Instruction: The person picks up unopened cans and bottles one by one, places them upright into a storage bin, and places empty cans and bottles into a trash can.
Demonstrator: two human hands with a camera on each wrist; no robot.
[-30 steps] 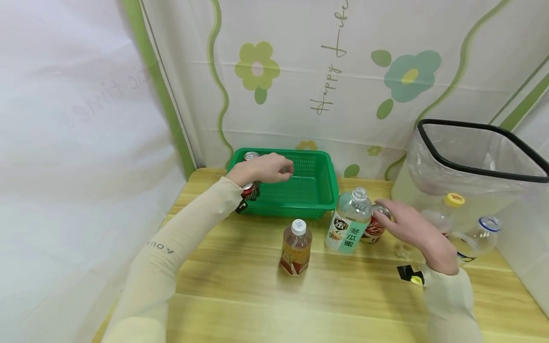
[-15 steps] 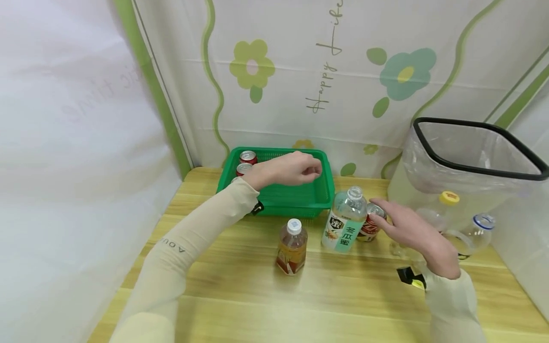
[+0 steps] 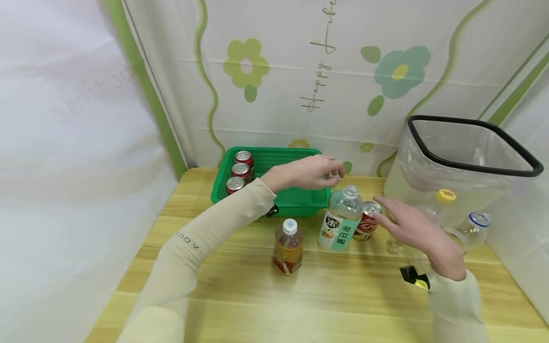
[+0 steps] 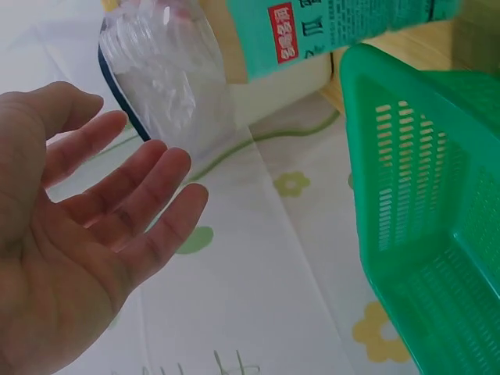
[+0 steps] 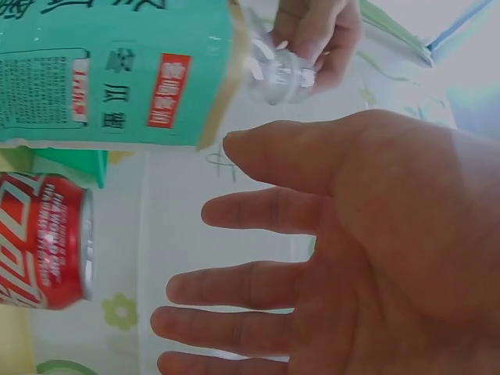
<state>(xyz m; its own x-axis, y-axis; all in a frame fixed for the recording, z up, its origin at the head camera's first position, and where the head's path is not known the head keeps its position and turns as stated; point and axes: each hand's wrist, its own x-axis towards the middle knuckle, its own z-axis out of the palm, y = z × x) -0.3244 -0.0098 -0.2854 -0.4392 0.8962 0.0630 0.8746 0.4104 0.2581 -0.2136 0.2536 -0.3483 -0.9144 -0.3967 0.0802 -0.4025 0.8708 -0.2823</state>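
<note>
My left hand (image 3: 313, 172) is over the right end of the green basket (image 3: 305, 206), fingers spread and loosely bent. It holds nothing, and the left wrist view shows its bare palm. Just below and right of its fingertips stands an uncapped clear bottle (image 3: 341, 225) with a mint-and-white label. My right hand (image 3: 413, 229) reaches in from the right with fingers extended, its fingertips near the top of a red soda can (image 3: 366, 223). In the right wrist view a gap separates the fingers from the can (image 5: 45, 241). The can stands directly beside the uncapped bottle.
Several red cans (image 3: 241, 171) stand along the basket's left side. An amber drink bottle (image 3: 288, 250) with a white cap stands in front. At right, a lined bin (image 3: 403, 166) is behind a yellow-capped bottle (image 3: 445, 196) and a blue-ringed clear bottle (image 3: 478, 221).
My left hand has moved right across the basket towards the uncapped bottle, uncovering the cans at left. My right hand has drawn slightly back from the red can, its fingers straighter.
</note>
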